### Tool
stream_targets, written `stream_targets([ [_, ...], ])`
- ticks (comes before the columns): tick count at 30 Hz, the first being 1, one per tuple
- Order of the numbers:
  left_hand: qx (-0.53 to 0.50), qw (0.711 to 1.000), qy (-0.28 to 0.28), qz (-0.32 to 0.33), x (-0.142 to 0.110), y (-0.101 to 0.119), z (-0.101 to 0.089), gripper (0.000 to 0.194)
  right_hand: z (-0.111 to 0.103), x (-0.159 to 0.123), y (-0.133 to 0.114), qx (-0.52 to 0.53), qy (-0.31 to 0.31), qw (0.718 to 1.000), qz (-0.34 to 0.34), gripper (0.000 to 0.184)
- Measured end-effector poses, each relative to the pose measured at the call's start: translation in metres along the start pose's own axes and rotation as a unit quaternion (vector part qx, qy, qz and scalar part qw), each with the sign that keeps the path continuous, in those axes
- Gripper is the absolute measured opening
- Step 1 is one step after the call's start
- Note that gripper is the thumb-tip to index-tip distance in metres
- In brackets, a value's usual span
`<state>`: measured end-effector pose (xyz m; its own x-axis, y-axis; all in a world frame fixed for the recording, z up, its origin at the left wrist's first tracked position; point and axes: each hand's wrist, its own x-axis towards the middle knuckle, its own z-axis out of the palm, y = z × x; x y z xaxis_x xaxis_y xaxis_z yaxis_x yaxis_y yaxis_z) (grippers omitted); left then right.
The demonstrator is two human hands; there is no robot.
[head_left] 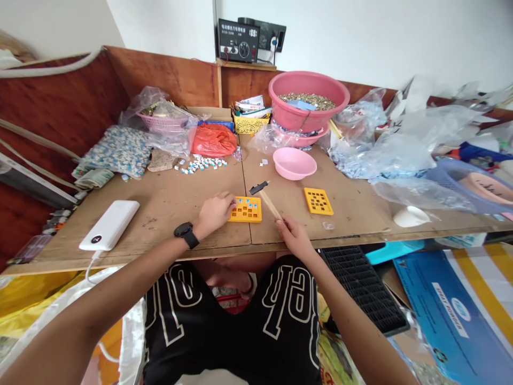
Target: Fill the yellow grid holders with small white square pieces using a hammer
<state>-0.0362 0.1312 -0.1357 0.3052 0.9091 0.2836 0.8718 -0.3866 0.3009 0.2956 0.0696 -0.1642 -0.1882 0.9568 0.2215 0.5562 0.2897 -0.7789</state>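
Note:
My right hand (294, 232) is closed round the wooden handle of a small hammer (271, 204), whose dark head is raised just right of a yellow grid tray (251, 217). Small blue-and-white pieces (248, 205) sit in several of the tray's upper cells. At the tray's left end is my left hand (216, 213), its fingers curled together with the tips over the upper left cells. Whatever those fingertips pinch is hidden. A second yellow grid tray (318, 201) lies to the right, apart from both hands.
Loose blue-and-white pieces (204, 164) lie behind the left hand, near a red plastic bag (214, 140). A pink bowl (295, 163) stands before a big pink basin (308, 117). A white power bank (110, 224) lies at left, a white cup (411, 216) at right.

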Motion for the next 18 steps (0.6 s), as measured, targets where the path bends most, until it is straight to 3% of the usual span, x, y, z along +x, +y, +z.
stream_targets([
  [3,-0.022,1.0,-0.004,0.002,0.007,-0.005,-0.001,0.019,-0.002,0.0,-0.004,-0.039,-0.006,0.999,-0.005,0.041],
  [6,-0.114,0.993,-0.002,-0.003,0.01,-0.012,0.002,0.017,-0.004,-0.001,-0.009,-0.069,-0.026,0.997,-0.01,0.033],
  [11,-0.235,0.97,0.058,0.0,0.003,-0.019,0.015,0.023,-0.004,-0.002,-0.013,-0.079,-0.034,0.996,-0.007,0.034],
  [14,-0.232,0.97,0.07,-0.001,0.001,-0.019,0.017,0.021,-0.006,0.0,-0.01,-0.091,-0.035,0.995,0.001,0.035],
  [18,-0.152,0.988,0.026,-0.004,0.008,-0.015,0.009,0.019,-0.007,0.004,-0.008,-0.145,-0.045,0.988,-0.001,0.038],
])
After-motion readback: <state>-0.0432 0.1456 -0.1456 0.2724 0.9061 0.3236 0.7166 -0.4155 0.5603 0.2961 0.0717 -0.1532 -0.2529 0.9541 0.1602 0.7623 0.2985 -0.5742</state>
